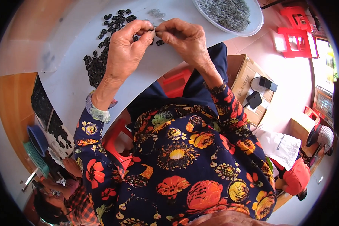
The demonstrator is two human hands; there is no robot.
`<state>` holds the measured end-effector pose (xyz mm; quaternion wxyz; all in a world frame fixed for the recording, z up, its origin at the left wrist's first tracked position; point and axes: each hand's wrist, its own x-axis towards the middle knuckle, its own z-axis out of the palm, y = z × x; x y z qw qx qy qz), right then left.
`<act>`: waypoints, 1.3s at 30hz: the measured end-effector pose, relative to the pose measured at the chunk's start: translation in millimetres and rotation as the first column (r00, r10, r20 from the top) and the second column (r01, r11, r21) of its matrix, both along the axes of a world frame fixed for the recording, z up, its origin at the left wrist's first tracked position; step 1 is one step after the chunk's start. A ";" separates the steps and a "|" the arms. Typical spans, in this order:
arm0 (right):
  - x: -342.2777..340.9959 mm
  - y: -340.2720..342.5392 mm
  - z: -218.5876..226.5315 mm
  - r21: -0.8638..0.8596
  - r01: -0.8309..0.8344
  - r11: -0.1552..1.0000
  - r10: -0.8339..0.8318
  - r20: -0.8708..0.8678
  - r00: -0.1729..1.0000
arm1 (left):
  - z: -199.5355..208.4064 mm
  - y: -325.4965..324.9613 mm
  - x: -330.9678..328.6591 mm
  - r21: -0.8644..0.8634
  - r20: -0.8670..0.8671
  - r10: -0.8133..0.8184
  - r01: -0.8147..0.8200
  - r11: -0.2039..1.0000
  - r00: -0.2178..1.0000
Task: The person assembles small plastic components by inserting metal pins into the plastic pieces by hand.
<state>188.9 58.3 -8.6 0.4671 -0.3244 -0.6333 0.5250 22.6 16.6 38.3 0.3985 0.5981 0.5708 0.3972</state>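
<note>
Left hand: the left hand (126,49) is over the surface (147,62), thumb and index pinched together, tips at a small dark piece (154,30); gap between tips closed down
Right hand: the right hand (184,37) comes in from the other side, thumb and index likewise pinched at the same piece; the two hands meet tip to tip
Piece: between the two sets of fingertips, above the surface; mostly hidden, too small to tell its shape
Black parts: loose spread of small blocky black parts (96,69) on the surface, left of and beyond the left hand; one loose black part (160,42) just below the right hand's fingers
Clear bits: small heap of clear bits (156,14) on the surface, just beyond the fingertips
Tub: round translucent tub (257,27), upper right, filled with clear pieces (228,14)
Right side: cardboard box (238,71) beside the person's leg, black devices (254,100) on top; red stools (295,42) farther off
Lower left: co-worker in a checked shirt (83,209); blue basin (37,140) and green basket (35,159) near them
</note>
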 end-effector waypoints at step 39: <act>3.9 6.5 -5.0 -0.185 -0.125 0.975 0.038 -0.417 0.908 | -17.7 -3.4 27.9 -0.095 0.518 0.065 -0.018 0.995 0.853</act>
